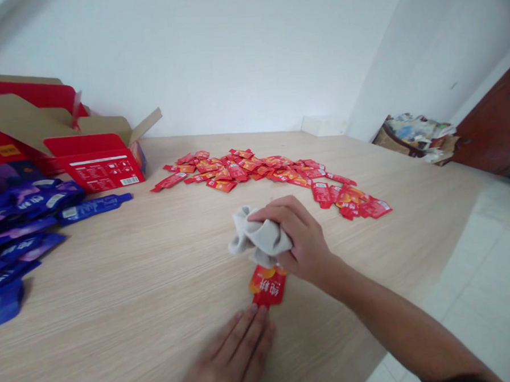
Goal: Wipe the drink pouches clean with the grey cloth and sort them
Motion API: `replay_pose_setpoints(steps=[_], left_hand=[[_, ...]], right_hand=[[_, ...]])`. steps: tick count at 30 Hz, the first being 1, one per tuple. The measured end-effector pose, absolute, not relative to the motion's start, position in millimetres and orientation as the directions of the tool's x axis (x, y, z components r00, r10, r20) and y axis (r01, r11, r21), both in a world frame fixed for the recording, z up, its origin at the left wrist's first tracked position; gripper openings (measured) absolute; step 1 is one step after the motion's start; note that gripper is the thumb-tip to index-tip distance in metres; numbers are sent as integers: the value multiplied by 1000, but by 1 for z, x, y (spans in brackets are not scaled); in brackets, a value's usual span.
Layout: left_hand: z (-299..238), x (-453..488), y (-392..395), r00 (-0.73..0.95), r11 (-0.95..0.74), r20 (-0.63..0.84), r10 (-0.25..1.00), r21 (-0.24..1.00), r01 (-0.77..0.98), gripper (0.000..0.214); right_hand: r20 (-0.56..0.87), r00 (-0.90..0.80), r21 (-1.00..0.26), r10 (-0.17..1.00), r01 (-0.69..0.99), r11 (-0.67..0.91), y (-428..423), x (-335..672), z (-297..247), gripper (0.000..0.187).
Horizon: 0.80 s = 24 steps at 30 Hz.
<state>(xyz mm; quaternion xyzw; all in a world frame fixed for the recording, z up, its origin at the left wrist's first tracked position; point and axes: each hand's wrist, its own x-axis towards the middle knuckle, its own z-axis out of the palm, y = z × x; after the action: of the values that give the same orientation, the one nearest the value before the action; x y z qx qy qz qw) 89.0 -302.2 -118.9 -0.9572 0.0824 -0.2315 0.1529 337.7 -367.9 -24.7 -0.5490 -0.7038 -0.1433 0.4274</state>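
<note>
A red sachet (pixel 269 286) with white lettering lies flat on the wooden table (pixel 136 288) in front of me. The fingertips of my left hand (pixel 235 351) rest on its narrow near end, the fingers stretched out flat and side by side. Bunched in my right hand (pixel 302 240) is a light grey cloth (pixel 261 236), gripped between thumb and fingers. The cloth is at the far end of the sachet and hides part of it; I cannot tell whether it touches.
Several red sachets (pixel 254 169) lie scattered across the back of the table. Blue pouches (pixel 30 225) are heaped at the left, near an open red carton (pixel 100 165). A white wall (pixel 214 62) stands behind. A full bin (pixel 418 134) is beyond the table's right edge.
</note>
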Motion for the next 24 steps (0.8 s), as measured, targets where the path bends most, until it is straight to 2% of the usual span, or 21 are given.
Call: replay_pose_setpoints(steps=[3, 4, 7, 8, 11, 14, 19, 24], left_hand=[[-112, 140, -303, 897, -999, 439, -47, -41, -32, 60], [-115, 162, -305, 890, -1000, 457, 0, 5, -3, 59], [-127, 246, -307, 891, -1000, 454, -4, 25, -17, 47], [-129, 277, -307, 907, -995, 419, -52, 52, -81, 48], [-131, 362, -306, 902, -988, 422, -92, 76, -137, 56], [-133, 414, -305, 892, -981, 441, -100, 106, -162, 48], [-136, 420, -302, 877, -982, 476, -67, 125, -143, 47], [-132, 385, -269, 879, -996, 475, 34, 87, -9, 44]], right_hand=[[786, -140, -205, 602, 860, 467, -378, 316, -20, 31], [807, -165, -176, 568, 850, 497, -380, 311, -20, 29], [861, -195, -112, 470, 828, 549, -382, 305, -21, 26], [870, -193, -107, 454, 825, 555, -382, 305, -22, 27], [864, -174, -140, 473, 819, 557, -379, 309, -26, 28], [838, -156, -188, 522, 816, 547, -376, 316, -33, 29], [803, -171, -222, 571, 803, 553, -366, 324, -45, 30], [814, -227, -179, 534, 777, 603, -361, 316, -53, 31]])
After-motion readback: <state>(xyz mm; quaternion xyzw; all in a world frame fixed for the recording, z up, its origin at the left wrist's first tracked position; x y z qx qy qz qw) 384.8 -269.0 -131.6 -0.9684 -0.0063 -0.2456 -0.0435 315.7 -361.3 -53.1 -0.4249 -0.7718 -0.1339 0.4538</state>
